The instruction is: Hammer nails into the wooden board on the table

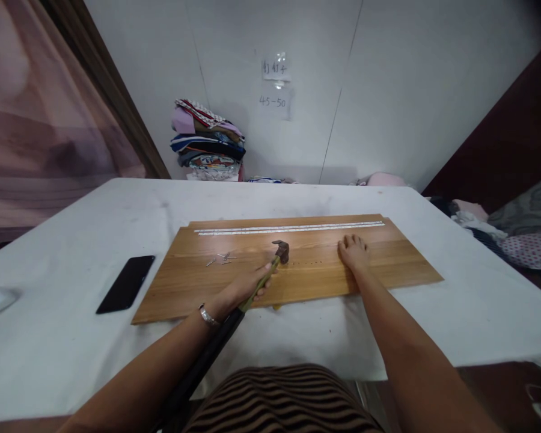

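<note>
My left hand point(251, 281) is closed round the handle of a claw hammer point(247, 305), near its head. The dark hammer head is over a wooden board point(198, 285), at the left end of a row of small dark spots point(307, 263), perhaps nail heads. Whether the head touches the board I cannot tell. Several loose nails point(220, 260) lie on the board, left of the hammer. On the right part of the board my right hand point(355, 252) rests palm down with its fingers stretched out, holding nothing.
Two white measuring strips point(288, 229) run along the board's far side. A black phone point(126, 284) lies left of the board on the white-covered table point(72, 337). A clothes pile point(210, 141) stands by the back wall, below paper notes point(275, 90). More cloth point(529, 249) lies at right.
</note>
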`<state>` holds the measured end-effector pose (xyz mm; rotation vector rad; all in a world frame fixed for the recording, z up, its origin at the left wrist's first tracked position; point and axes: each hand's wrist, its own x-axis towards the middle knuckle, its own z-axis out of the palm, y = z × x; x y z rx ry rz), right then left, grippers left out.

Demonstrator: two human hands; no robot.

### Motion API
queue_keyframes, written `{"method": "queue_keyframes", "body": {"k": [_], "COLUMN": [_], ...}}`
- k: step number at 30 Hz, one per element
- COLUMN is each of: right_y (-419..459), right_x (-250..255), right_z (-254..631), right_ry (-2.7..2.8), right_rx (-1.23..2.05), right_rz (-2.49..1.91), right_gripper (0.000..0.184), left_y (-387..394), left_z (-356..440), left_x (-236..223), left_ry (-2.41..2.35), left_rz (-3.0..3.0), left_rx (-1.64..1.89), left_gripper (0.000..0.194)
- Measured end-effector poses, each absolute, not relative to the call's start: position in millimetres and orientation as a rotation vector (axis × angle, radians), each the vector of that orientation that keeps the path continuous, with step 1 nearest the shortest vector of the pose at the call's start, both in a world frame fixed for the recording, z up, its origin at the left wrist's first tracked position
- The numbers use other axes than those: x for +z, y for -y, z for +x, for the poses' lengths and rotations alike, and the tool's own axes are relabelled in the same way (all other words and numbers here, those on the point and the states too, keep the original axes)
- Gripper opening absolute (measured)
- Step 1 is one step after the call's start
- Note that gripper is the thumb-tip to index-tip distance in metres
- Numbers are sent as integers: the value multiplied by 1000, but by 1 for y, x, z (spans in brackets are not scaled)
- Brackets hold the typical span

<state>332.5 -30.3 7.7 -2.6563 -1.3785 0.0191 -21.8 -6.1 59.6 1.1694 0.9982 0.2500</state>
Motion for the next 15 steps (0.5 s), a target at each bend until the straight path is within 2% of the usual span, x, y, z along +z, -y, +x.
{"method": "queue_keyframes", "body": {"k": [15], "right_y": [29], "right_x": [4], "right_z": [335], "right_ry": [1372], "right_rx": [26], "right_rz": [-2665], "right_gripper": [49], "left_y": [4], "left_z": [-23], "left_x": [49], "left_ry": [-1016], "left_rz": [1178], "left_rx": [257], "left_gripper": [68]}}
